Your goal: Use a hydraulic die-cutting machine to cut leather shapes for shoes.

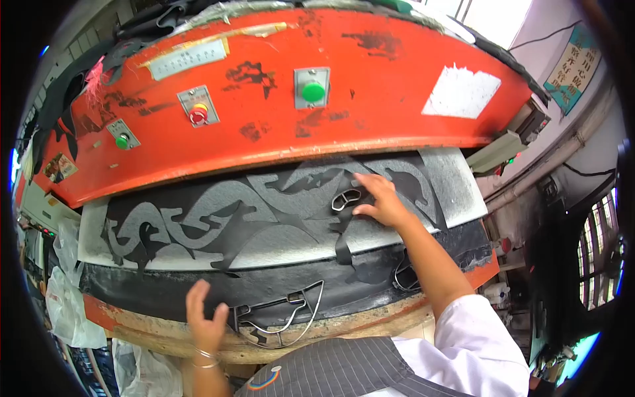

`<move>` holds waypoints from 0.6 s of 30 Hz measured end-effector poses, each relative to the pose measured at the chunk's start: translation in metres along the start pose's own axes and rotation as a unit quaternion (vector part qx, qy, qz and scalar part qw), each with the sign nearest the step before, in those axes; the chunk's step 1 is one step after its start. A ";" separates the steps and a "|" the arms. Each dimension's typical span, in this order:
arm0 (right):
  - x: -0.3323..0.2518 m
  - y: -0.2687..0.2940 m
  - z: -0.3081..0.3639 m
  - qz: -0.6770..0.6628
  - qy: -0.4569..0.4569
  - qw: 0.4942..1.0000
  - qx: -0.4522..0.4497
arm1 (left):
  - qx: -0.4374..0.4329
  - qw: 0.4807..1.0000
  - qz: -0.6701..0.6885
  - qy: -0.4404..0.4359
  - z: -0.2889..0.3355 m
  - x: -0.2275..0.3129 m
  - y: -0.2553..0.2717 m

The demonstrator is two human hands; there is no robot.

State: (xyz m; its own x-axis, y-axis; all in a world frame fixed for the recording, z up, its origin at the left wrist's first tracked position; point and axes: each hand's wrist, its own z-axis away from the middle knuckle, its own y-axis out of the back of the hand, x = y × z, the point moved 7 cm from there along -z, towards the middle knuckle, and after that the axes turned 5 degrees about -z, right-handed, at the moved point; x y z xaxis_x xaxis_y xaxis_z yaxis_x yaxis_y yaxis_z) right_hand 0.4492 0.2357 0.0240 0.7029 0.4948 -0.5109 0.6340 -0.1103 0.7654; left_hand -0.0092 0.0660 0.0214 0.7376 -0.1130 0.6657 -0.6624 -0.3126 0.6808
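My right hand (385,204) is over the cutting board, thumb and fingers apart around the near side of a small metal cutting die (346,199); I see no firm grip on it. Under it lies a dark sheet material (286,228) with curved cut-outs and loose strips. At the front left, my left hand (208,319) hangs with spread fingers and nothing in them. Just right of it, a larger curved cutting die (305,325) rests on the front ledge. A third die (405,276) sits beside my right forearm, partly hidden by it.
A red press beam (264,142) with green and red buttons spans the space behind the white cutting board (453,178). A black strip (145,286) and worn wooden edge (152,329) run along the front. Plastic bags (74,311) hang at left.
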 end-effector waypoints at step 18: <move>-0.140 0.033 0.026 -0.119 -0.110 0.982 0.093 | 0.093 0.993 0.064 -0.042 -0.076 -0.022 0.060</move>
State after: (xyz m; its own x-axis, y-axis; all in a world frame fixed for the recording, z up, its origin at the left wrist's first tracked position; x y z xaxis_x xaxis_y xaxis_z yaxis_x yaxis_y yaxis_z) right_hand 0.3802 0.1398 0.1110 0.5670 0.3305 -0.7545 0.8226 -0.1789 0.5398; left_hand -0.0749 0.1216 0.0712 0.6630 -0.2379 0.7098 -0.7209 -0.4583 0.5199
